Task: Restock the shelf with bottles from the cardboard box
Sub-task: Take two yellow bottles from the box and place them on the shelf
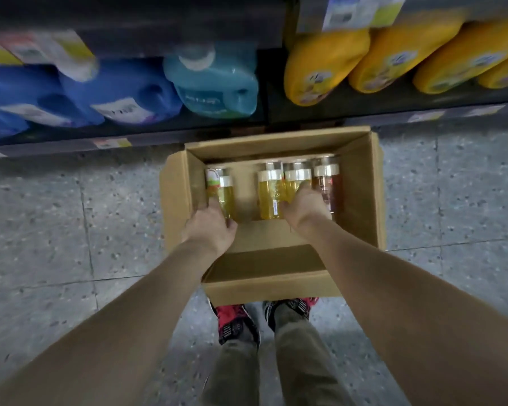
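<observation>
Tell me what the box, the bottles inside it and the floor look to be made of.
The box looks like brown cardboard, matte, with folded flaps. The bottles are clear and glossy, probably plastic, possibly glass: yellow and brownish liquid shows through. The floor looks like grey speckled tile, terrazzo-like, with visible joints.

Grey tiled floor, 1 open cardboard box, 2 shoes perhaps touching it

No lettering can be read anywhere; all of it is blurred. This includes the white labels on the blue plastic jugs far left, the teal plastic jug, the yellow plastic bottles far right, the paper shelf-edge tags, and the clear plastic bottles of yellow liquid in the brown cardboard box.
</observation>
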